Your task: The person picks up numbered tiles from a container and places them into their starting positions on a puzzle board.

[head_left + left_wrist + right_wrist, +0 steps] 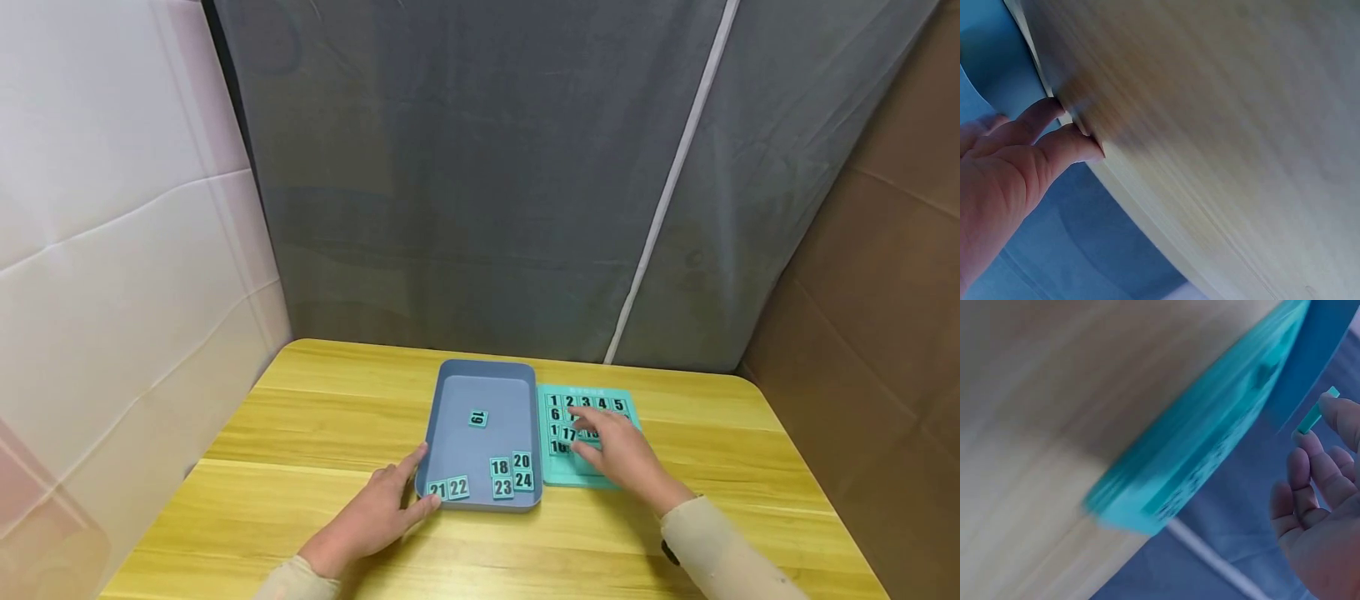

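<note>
My right hand (pixel 622 450) is raised over the lower part of a teal number board (pixel 562 481). Thumb and index finger pinch a number tile marked 17 (pixel 569 434) by its edges. That same teal tile (pixel 1310 420) shows edge-on in the right wrist view, the other fingers loosely bent. Tiles 1 to 5 line the board's top row; the hand hides part of the rows below. At the near left corner of a blue-grey tray (pixel 487 367), my left hand (pixel 378 510) rests with fairly straight fingers on the rim, its thumb beside tile 21 (pixel 437 490).
Inside the tray, tile 19 (pixel 477 418) lies sideways near the middle. Tile 22 (pixel 458 487) is at the near left; tiles 18 (pixel 499 467), 20 (pixel 521 461), 23 (pixel 503 487) and 24 (pixel 523 481) cluster near right. A grey curtain (pixel 465 183) hangs behind the wooden table (pixel 300 417).
</note>
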Demonstrator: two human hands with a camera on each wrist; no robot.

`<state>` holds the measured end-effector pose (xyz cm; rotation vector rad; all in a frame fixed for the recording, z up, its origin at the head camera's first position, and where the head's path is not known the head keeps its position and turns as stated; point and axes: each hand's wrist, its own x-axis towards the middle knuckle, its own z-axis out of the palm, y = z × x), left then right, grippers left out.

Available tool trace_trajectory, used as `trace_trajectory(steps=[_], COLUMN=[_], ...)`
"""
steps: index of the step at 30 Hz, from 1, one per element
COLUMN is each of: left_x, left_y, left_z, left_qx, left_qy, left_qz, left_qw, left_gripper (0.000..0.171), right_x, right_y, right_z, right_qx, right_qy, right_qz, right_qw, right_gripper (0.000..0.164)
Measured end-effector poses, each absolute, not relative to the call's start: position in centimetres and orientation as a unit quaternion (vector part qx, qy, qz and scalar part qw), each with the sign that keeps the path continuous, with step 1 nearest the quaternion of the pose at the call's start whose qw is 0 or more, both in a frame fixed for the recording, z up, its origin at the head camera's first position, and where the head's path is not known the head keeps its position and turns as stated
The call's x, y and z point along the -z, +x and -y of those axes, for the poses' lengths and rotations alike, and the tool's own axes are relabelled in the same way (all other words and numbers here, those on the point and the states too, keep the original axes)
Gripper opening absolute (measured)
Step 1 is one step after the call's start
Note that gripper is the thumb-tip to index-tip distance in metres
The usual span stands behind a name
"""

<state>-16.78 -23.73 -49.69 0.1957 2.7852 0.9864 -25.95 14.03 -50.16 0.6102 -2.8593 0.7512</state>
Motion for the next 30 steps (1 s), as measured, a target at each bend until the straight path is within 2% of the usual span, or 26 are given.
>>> trace_trajectory(steps=[9, 17, 30], left_x=[49.7, 49.6, 49.8], left_y=[-16.8, -16.9, -16.9], left_z=[23.9, 24.1, 24.2], left_qx=[-0.331, -0.33, -0.33], left_qy=[0.062, 0.061, 0.067], left_qz=[-0.937, -0.937, -0.937], left_qw=[0.094, 0.094, 0.089], left_gripper=[0.087, 0.087, 0.087], right_x=[51.6, 52.5, 52.8], right_y=[-25.8, -25.9, -26.4], right_z=[-17.1, -16.1, -14.6], right_qx=[-0.208, -0.133, -0.097], right_qy=[0.203, 0.233, 0.221], right_qz=[0.955, 0.959, 0.966], right_qw=[0.065, 0.089, 0.091], right_gripper=[0.054, 0.051, 0.05])
